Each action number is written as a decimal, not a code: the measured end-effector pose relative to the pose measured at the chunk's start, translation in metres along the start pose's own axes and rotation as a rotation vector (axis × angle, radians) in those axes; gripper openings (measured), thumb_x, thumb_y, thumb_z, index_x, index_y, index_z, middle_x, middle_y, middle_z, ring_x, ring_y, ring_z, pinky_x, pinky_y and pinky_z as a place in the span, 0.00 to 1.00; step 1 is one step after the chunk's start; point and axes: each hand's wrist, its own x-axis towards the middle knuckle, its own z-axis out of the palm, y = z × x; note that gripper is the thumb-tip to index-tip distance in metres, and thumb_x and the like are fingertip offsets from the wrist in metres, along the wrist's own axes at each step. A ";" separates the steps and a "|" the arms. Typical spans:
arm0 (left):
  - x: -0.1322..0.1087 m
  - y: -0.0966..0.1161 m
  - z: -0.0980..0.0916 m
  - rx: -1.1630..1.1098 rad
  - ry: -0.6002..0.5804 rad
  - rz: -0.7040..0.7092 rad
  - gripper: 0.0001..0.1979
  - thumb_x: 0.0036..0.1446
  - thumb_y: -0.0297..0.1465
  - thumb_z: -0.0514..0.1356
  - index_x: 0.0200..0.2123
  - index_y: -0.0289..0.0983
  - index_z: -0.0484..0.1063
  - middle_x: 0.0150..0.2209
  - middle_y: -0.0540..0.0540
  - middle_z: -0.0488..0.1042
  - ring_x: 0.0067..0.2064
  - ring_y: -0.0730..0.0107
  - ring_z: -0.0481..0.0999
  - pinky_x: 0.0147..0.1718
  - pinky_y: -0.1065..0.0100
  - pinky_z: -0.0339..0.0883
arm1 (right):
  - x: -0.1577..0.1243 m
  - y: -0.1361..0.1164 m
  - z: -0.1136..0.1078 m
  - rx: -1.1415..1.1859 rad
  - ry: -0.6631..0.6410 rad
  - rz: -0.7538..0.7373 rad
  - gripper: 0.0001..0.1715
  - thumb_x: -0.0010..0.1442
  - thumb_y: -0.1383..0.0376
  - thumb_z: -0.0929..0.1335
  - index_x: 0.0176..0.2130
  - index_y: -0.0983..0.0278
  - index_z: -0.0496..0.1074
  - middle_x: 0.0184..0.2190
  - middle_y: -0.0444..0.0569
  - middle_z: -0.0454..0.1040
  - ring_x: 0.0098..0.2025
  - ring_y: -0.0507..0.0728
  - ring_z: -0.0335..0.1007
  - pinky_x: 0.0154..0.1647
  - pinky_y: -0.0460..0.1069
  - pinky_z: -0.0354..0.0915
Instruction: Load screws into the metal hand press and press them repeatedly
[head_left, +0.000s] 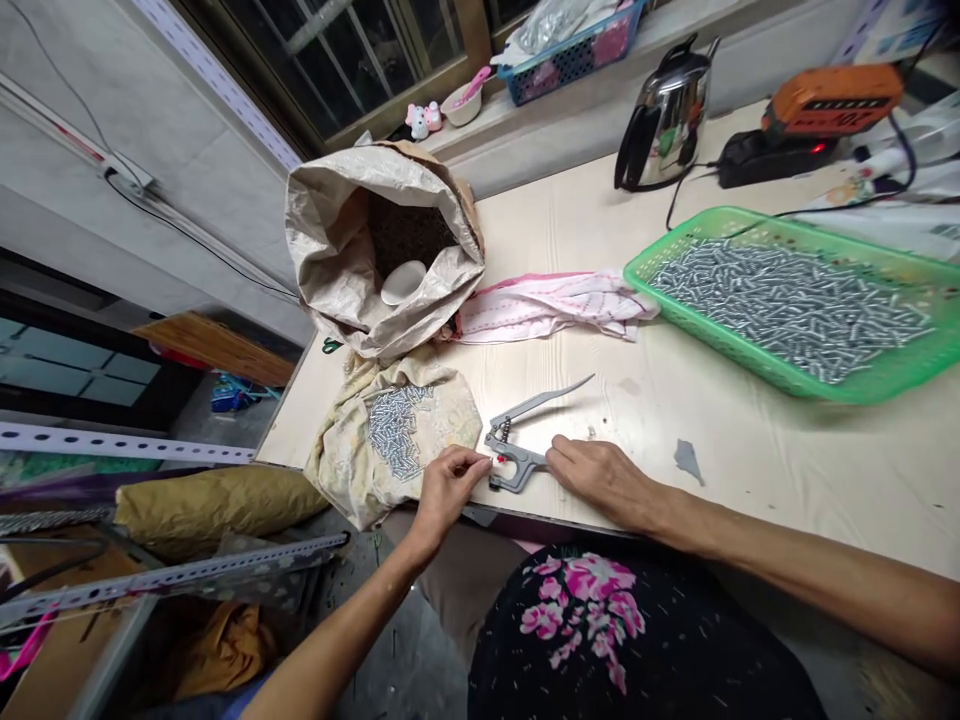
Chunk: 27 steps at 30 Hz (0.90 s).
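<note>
silver pieces [394, 430] on cloth [456, 400] left of left grip [448, 482], fingertips pinched narrow, can't tell on what, pliers [531, 463] between grips, right grip [600, 475] closed around their handle, table [750, 455] edge nearby, room rightward to green basket [904, 365]

We look from the person's head, forward and steeply down, close over a pale, flat wood-grain tabletop [637, 400].

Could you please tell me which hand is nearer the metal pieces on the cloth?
Left: the left hand is just beside the metal pieces; the right hand is farther off, holding the grey tool.
</note>
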 end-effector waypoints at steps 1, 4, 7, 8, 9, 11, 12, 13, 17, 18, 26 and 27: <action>-0.001 -0.002 0.004 -0.014 0.009 -0.007 0.14 0.54 0.41 0.62 0.29 0.36 0.79 0.30 0.46 0.76 0.34 0.67 0.74 0.34 0.70 0.65 | -0.001 -0.001 0.000 -0.012 -0.002 -0.006 0.14 0.66 0.76 0.55 0.33 0.64 0.63 0.31 0.46 0.66 0.27 0.52 0.59 0.26 0.49 0.52; 0.001 -0.009 0.012 -0.028 0.004 -0.048 0.14 0.52 0.41 0.63 0.28 0.36 0.79 0.29 0.47 0.76 0.33 0.68 0.73 0.33 0.70 0.64 | -0.002 -0.002 0.000 -0.013 -0.022 -0.009 0.13 0.66 0.75 0.56 0.34 0.64 0.63 0.31 0.46 0.65 0.28 0.53 0.59 0.26 0.50 0.53; 0.006 -0.015 0.014 -0.025 -0.022 -0.090 0.15 0.50 0.42 0.63 0.27 0.35 0.79 0.27 0.47 0.75 0.31 0.69 0.72 0.31 0.71 0.63 | -0.002 0.000 0.003 0.003 -0.038 0.002 0.13 0.65 0.76 0.56 0.35 0.64 0.63 0.32 0.47 0.65 0.28 0.53 0.58 0.25 0.50 0.52; 0.007 -0.017 0.014 -0.027 -0.034 -0.107 0.16 0.50 0.42 0.63 0.27 0.35 0.79 0.27 0.47 0.75 0.30 0.70 0.71 0.30 0.71 0.62 | -0.003 0.001 0.004 0.008 -0.045 0.008 0.13 0.65 0.76 0.55 0.35 0.64 0.63 0.32 0.47 0.65 0.28 0.53 0.58 0.25 0.50 0.52; 0.009 -0.017 0.014 -0.030 -0.046 -0.127 0.16 0.49 0.43 0.63 0.27 0.34 0.79 0.26 0.47 0.74 0.29 0.70 0.70 0.29 0.71 0.61 | -0.003 0.001 0.006 0.014 -0.049 0.017 0.14 0.65 0.76 0.55 0.35 0.64 0.63 0.32 0.47 0.65 0.28 0.53 0.58 0.25 0.50 0.51; 0.012 -0.016 0.013 -0.023 -0.078 -0.163 0.18 0.48 0.44 0.63 0.27 0.33 0.78 0.25 0.48 0.74 0.27 0.72 0.68 0.27 0.72 0.59 | -0.003 0.003 0.008 0.029 -0.050 0.035 0.13 0.66 0.75 0.56 0.34 0.64 0.63 0.32 0.47 0.66 0.27 0.52 0.57 0.25 0.49 0.50; 0.013 -0.014 0.013 -0.011 -0.095 -0.181 0.18 0.47 0.44 0.63 0.26 0.33 0.78 0.24 0.48 0.73 0.26 0.73 0.68 0.25 0.72 0.59 | -0.003 0.004 0.009 0.039 -0.049 0.040 0.12 0.66 0.74 0.56 0.34 0.64 0.63 0.32 0.47 0.66 0.27 0.52 0.57 0.24 0.49 0.49; 0.014 -0.012 0.012 0.003 -0.114 -0.201 0.18 0.46 0.44 0.63 0.26 0.32 0.78 0.24 0.48 0.73 0.25 0.74 0.66 0.24 0.73 0.58 | -0.003 0.004 0.011 0.050 -0.048 0.045 0.11 0.66 0.73 0.56 0.34 0.64 0.63 0.33 0.47 0.66 0.27 0.51 0.57 0.24 0.49 0.48; 0.019 -0.001 0.010 0.017 -0.188 -0.325 0.17 0.44 0.42 0.64 0.24 0.32 0.76 0.20 0.52 0.69 0.21 0.77 0.64 0.20 0.74 0.58 | -0.002 0.005 0.013 0.084 -0.071 0.056 0.10 0.66 0.71 0.57 0.34 0.65 0.63 0.33 0.47 0.66 0.26 0.50 0.57 0.24 0.48 0.47; 0.020 0.001 0.011 0.004 -0.197 -0.361 0.16 0.44 0.41 0.64 0.24 0.32 0.76 0.20 0.52 0.68 0.20 0.77 0.64 0.20 0.74 0.60 | -0.001 0.005 0.013 0.085 -0.080 0.062 0.10 0.66 0.71 0.58 0.34 0.65 0.64 0.33 0.47 0.67 0.26 0.51 0.58 0.24 0.48 0.48; 0.021 0.008 0.014 -0.099 -0.173 -0.477 0.11 0.43 0.34 0.68 0.21 0.31 0.74 0.18 0.54 0.68 0.19 0.80 0.65 0.19 0.75 0.63 | 0.004 0.018 -0.013 0.026 -0.088 0.134 0.27 0.59 0.50 0.68 0.49 0.67 0.67 0.53 0.61 0.67 0.52 0.65 0.63 0.49 0.58 0.60; 0.021 0.009 0.014 -0.105 -0.168 -0.484 0.11 0.43 0.34 0.68 0.21 0.32 0.74 0.18 0.54 0.68 0.19 0.80 0.65 0.19 0.76 0.64 | 0.005 0.023 -0.017 -0.005 -0.083 0.158 0.37 0.56 0.45 0.69 0.54 0.68 0.64 0.58 0.65 0.62 0.58 0.70 0.58 0.54 0.63 0.57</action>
